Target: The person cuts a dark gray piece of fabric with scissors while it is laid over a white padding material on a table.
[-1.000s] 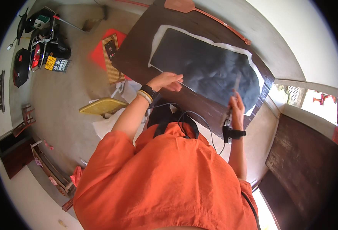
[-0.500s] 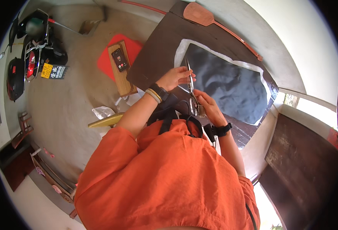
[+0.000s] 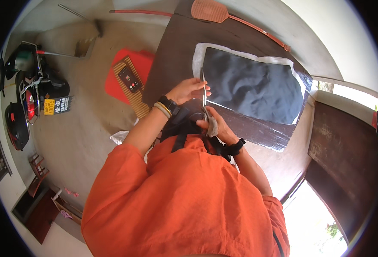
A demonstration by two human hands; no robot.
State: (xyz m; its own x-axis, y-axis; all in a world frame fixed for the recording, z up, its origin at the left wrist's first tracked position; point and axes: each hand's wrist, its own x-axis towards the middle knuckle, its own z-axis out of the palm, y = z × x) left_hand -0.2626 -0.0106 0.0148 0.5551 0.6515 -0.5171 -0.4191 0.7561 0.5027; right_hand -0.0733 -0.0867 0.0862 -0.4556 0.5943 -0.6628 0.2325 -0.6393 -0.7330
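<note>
My right hand (image 3: 223,126) is closed round the handles of a pair of scissors (image 3: 204,100), and a greyish, cloth-like wrapping (image 3: 212,127) shows at the handles. The slim metal blades point away from me, close together. My left hand (image 3: 189,91) has its thumb and fingers at the blades, seemingly pinching them; the exact contact is partly hidden. Beyond the hands, a wrinkled dark grey sheet (image 3: 253,88) with a white border (image 3: 199,60) lies on the dark brown table (image 3: 172,55). The scissors' tip reaches the sheet's left edge.
An orange fly swatter (image 3: 210,10) lies along the table's far edge. Left of the table, a phone (image 3: 130,79) rests on a slatted wooden board (image 3: 133,99) over a red stool (image 3: 116,81). A parked motorbike (image 3: 30,94) stands at the far left.
Both hands have shifted slightly left and nearer with the scissors, which now stand more upright in the picture. The head view has turned a little; the sheet stays on the table.
</note>
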